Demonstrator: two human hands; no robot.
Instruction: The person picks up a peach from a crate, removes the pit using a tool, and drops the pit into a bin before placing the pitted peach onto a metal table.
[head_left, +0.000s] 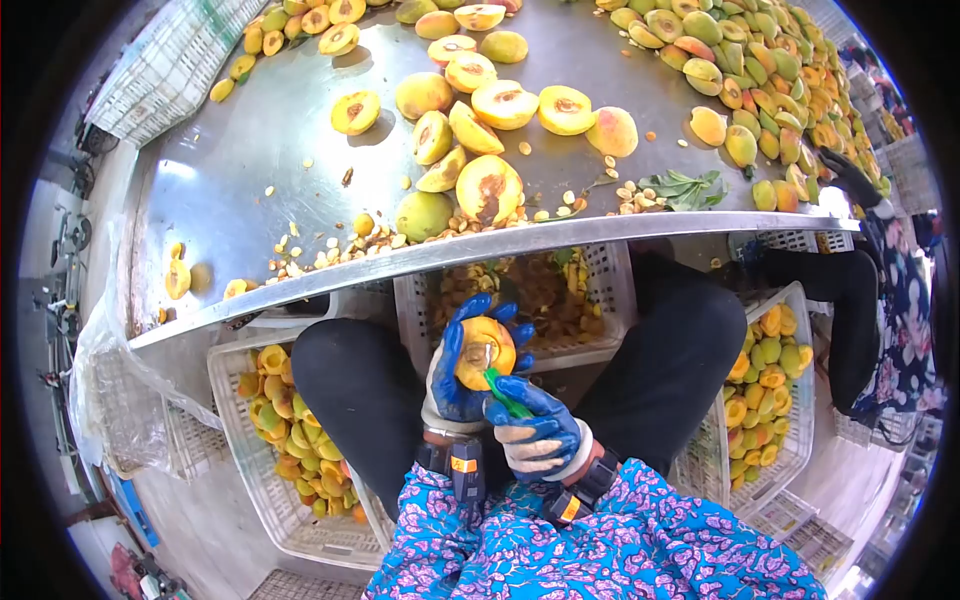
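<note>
Blue-coated gloves on both hands. Left hand (450,385): fingers curled around a yellow fruit half (500,338), cut face up, held above the lap between the knees. Right hand (545,428): closed on a green-handled tool (514,402), its tip at the brownish centre of the half. Tip partly hidden; depth of cut cannot be told.

State of work, as judged: this half is partway, centre not fully cleared.

Done: left crate (330,545) and right crate (780,482) both hold many fruit pieces, several visibly hollowed, so a good share looks finished.

Left: on the metal table (260,130), loose halves (505,103) lie near the edge, many with brown centres, apparently unworked. Larger heap (790,75) at the far right of the table; most of the remaining work seems to be there.

Residue: pale bits (372,245) along the table rim; brownish scraps in the middle crate (614,290), contents dim. Co-worker's dark-gloved hand (850,175) beside the heap, well apart from the wearer's own
</note>
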